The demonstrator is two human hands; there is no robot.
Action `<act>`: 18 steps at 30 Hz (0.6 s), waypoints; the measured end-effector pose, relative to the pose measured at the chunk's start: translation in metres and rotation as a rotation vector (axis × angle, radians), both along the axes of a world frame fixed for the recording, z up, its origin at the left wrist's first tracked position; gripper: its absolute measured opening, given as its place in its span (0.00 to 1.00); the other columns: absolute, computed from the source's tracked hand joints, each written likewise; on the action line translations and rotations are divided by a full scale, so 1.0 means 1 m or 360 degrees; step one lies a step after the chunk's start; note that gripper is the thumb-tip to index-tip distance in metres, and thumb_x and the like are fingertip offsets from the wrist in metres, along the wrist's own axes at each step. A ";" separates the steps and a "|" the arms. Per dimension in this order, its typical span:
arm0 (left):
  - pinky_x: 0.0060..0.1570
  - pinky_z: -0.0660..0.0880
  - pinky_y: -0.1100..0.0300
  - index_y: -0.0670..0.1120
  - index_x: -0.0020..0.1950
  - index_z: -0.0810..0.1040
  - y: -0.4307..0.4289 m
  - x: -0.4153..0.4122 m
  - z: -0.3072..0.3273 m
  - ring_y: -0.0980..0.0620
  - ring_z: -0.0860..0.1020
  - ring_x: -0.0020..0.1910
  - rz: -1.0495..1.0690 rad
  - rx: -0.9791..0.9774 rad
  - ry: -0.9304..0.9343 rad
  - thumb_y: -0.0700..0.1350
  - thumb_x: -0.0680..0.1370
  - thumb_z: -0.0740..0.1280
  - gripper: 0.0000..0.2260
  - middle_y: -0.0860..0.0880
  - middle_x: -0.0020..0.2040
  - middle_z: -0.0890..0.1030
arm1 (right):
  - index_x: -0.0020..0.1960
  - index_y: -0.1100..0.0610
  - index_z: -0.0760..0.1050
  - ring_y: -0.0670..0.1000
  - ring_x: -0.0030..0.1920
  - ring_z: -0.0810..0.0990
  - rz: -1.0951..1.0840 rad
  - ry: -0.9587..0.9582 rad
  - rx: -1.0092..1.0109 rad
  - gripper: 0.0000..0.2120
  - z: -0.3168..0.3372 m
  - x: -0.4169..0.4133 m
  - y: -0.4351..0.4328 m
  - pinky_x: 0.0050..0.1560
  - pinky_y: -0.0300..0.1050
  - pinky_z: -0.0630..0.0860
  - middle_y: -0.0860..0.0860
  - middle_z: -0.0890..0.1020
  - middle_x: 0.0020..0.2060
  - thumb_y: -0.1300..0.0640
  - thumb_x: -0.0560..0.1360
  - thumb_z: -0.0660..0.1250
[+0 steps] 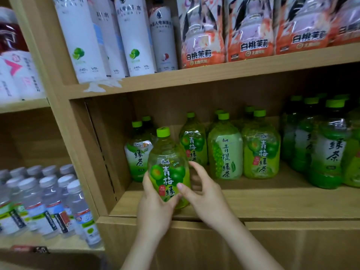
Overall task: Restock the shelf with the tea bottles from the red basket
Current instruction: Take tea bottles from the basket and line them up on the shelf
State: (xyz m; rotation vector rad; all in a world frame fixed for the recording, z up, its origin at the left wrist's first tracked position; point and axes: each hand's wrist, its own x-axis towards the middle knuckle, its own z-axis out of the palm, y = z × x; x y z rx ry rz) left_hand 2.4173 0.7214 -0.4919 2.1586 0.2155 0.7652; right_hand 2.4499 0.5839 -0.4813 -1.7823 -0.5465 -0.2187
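At the front edge of the pale wooden shelf (272, 201), a clear plastic tea bottle (168, 152) of yellow-green drink, with a lime-green screw cap and a green label showing plums, is held in both hands. Its long axis runs nearly vertical, cap up and base down, with the top leaning a little to the left. The printed label faces the camera. The base sits low over the front of the board; whether it touches the wood cannot be told.

The left hand (153, 203) grips the lower left of the tea bottle, fingers wrapped around its back and thumb against its side. The right hand (202, 191) pinches it from the right: the thumb tip presses on the label front, and the curled fingers (194, 165) arch around the right shoulder, with a gap between palm and plastic.

Just behind stands a row of similar green-capped bottles (225, 151), all upright with labels forward. Further right is a group of darker green tea bottles (329, 147). On the board above stand tall white cylindrical bottles (83, 36) and orange-labelled bottles (202, 39). The lower left compartment holds clear water bottles with grey caps (48, 199), packed close together.
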 end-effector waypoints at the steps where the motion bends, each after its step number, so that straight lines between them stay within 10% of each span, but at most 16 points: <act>1: 0.48 0.77 0.54 0.51 0.73 0.55 0.001 0.003 0.001 0.51 0.80 0.50 -0.0009 0.0041 0.0015 0.51 0.67 0.76 0.41 0.53 0.58 0.78 | 0.72 0.43 0.62 0.42 0.58 0.78 -0.0070 -0.0016 -0.0024 0.31 -0.001 0.001 0.000 0.60 0.46 0.76 0.44 0.79 0.59 0.49 0.73 0.70; 10: 0.50 0.76 0.54 0.43 0.70 0.59 -0.017 0.067 0.011 0.41 0.79 0.54 -0.0154 0.0105 0.0185 0.50 0.69 0.76 0.37 0.43 0.54 0.81 | 0.76 0.44 0.53 0.53 0.68 0.68 -0.0449 -0.0063 -0.0420 0.35 0.007 0.020 -0.027 0.68 0.48 0.66 0.53 0.70 0.65 0.45 0.74 0.67; 18: 0.56 0.72 0.53 0.45 0.65 0.63 -0.024 0.107 0.012 0.42 0.74 0.60 -0.0121 0.0046 0.0265 0.51 0.68 0.75 0.32 0.43 0.61 0.76 | 0.75 0.41 0.41 0.63 0.76 0.46 -0.1171 -0.0076 -0.0551 0.49 0.024 0.047 -0.077 0.70 0.63 0.61 0.54 0.41 0.77 0.39 0.68 0.71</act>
